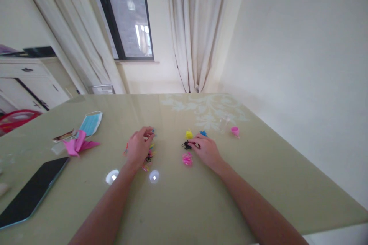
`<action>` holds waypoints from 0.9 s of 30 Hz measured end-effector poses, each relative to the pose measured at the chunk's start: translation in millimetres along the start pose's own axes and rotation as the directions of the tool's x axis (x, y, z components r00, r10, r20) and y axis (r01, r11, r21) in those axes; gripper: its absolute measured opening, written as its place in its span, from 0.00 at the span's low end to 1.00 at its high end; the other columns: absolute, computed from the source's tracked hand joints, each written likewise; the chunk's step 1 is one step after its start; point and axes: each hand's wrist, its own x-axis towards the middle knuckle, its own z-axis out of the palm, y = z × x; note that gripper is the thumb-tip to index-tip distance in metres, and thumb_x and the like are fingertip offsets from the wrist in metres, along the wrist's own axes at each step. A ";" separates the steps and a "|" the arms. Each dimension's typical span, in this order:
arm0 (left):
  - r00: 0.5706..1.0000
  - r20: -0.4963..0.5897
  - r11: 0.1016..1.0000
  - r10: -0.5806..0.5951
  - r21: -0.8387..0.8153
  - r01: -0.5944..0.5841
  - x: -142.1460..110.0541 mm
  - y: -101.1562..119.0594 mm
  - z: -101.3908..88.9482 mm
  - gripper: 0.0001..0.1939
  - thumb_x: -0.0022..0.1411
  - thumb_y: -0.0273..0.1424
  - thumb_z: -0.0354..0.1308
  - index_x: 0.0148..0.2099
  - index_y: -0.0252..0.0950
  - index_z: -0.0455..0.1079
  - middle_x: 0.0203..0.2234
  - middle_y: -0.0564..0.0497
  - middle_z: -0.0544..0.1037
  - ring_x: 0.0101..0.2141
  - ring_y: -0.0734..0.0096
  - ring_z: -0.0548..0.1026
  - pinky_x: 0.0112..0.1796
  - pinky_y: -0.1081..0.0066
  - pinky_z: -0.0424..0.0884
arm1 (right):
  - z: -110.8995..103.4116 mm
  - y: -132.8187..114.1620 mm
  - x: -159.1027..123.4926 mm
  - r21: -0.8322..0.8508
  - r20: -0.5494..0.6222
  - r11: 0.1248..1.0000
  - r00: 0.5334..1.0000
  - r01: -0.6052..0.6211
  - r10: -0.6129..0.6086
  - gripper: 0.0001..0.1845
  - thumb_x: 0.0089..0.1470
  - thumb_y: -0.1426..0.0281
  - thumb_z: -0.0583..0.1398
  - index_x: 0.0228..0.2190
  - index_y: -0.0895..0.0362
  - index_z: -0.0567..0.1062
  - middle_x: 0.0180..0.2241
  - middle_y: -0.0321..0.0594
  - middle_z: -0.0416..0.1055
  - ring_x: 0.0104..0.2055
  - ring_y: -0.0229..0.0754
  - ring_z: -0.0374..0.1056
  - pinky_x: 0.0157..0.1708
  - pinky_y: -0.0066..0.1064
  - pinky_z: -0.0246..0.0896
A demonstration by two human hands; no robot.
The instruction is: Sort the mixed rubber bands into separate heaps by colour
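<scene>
My left hand (139, 147) hovers at a mixed pile of small coloured rubber bands (148, 158), partly covering it. Its fingers are curled, with a bit of blue at the tips; what they pinch is too small to tell. To the right, my right hand (207, 151) has thumb and fingers closed at the edge of a black band pile (186, 145); the fingertips hide whatever lies between them. Around it are a yellow pile (189, 134), a blue pile (203, 133) partly behind the hand, and a pink pile (187, 159) nearer me.
A pink cup-like piece (235, 131) and a clear container (223, 123) stand at the right on the glossy table (184, 206). Leftward lie a blue face mask (91, 123), a pink folded-paper bird (79, 144) and a dark phone (33, 191). A wall borders the right edge.
</scene>
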 end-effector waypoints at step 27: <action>0.909 0.367 0.633 0.200 -0.756 0.166 -52.3 76.6 -10.2 0.16 0.57 0.46 0.74 0.36 0.37 0.85 0.31 0.46 0.87 0.34 0.64 0.82 0.37 0.68 0.78 | -34.4 -61.3 -29.7 0.476 -0.381 0.821 0.915 0.315 -0.131 0.08 0.66 0.68 0.64 0.37 0.53 0.85 0.24 0.37 0.75 0.23 0.38 0.63 0.25 0.32 0.61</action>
